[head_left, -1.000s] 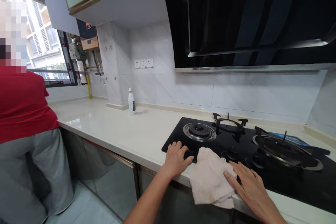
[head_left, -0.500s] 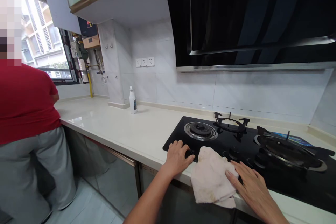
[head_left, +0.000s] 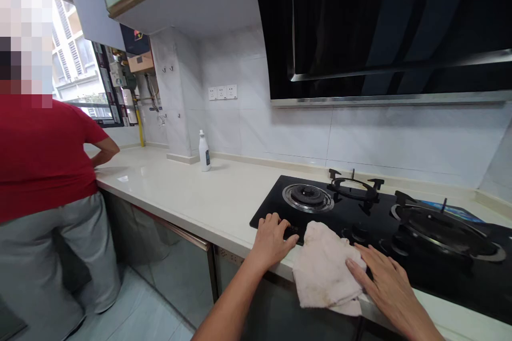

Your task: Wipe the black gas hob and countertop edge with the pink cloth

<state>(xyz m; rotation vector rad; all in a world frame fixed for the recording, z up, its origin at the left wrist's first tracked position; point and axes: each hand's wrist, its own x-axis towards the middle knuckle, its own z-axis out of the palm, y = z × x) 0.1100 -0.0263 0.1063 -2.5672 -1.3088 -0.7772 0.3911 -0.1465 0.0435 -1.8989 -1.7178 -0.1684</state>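
A pale, stained cloth (head_left: pixel 325 266) lies over the front edge of the black glass gas hob (head_left: pixel 460 272). My right hand (head_left: pixel 383 279) lies flat with fingers stretched out, pressing on the cloth's right side. My left hand (head_left: pixel 272 240) rests on the hob's front left corner, fingers curved down over the edge, holding nothing. A bare burner (head_left: pixel 308 197) sits behind my left hand. A loose black pan support (head_left: pixel 354 187) stands beside it. Control knobs (head_left: pixel 360 233) lie just beyond the cloth.
A person in a red shirt (head_left: pixel 40 154) stands at the left by the counter (head_left: pixel 192 197), one hand on it. A white bottle (head_left: pixel 204 151) stands near the wall. A black extractor hood (head_left: pixel 380 26) hangs above the hob. The right burner (head_left: pixel 444 232) carries its support.
My hands and the cloth stay where they were. The view has shifted slightly. The person in red has moved closer and put a hand on the counter.
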